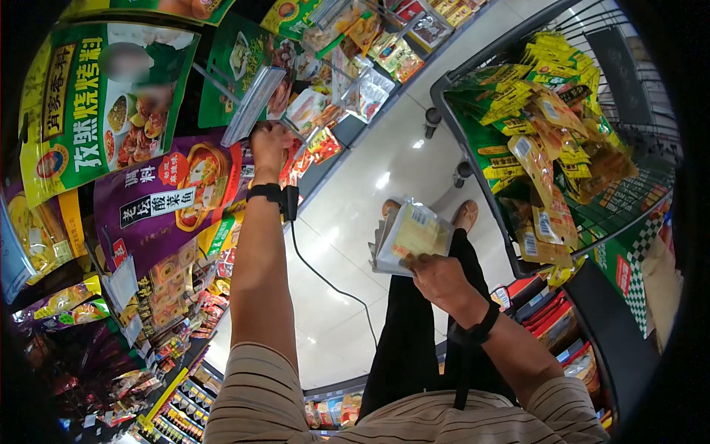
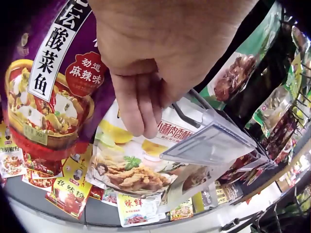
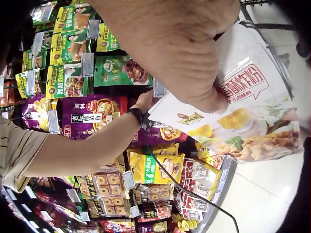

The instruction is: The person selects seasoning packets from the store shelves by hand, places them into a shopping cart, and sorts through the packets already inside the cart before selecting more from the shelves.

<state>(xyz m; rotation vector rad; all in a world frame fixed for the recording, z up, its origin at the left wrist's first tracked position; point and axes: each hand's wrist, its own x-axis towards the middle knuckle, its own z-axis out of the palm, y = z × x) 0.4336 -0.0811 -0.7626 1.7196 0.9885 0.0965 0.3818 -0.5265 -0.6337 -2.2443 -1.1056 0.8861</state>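
At the shelf, my left hand reaches in beside a hook with a clear price-tag holder. Its curled fingers grip the top of a white packet of frying powder, printed with fried food. The thumb is hidden behind the hand in the left wrist view. Lower down, over the floor, my right hand holds a small stack of white packets by one edge. The right wrist view shows the same fried-food print on the front packet.
A purple fish seasoning bag and a green barbecue seasoning bag hang close to my left arm. To the right stands a shopping cart heaped with yellow and green packets. A black cable trails from the left wrist.
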